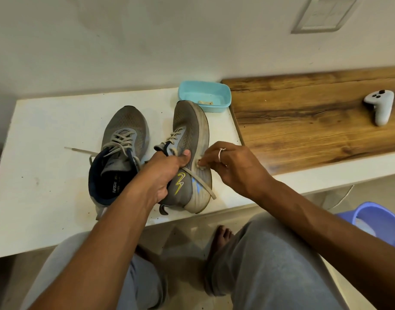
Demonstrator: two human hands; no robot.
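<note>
- Shoes, two and both grey, lie on the white table (46,153): the flat shoe (125,126) rests on its sole, and the tipped shoe (192,130) lies on its side near the front edge.
- The left hand (164,175) grips the tipped shoe round its collar, thumb over the laces, seemingly to steady it and turn the dirty sole edge rightward.
- The right hand (232,166) pinches one small pale wad (201,164) against that edge, probably to scrub it.
- One blue tub (223,101) stands just behind the toe, handy for dipping.
- One game controller (381,106) lies well apart on the wooden board (304,121).
- One purple bucket (371,213) sits by the right knee.
</note>
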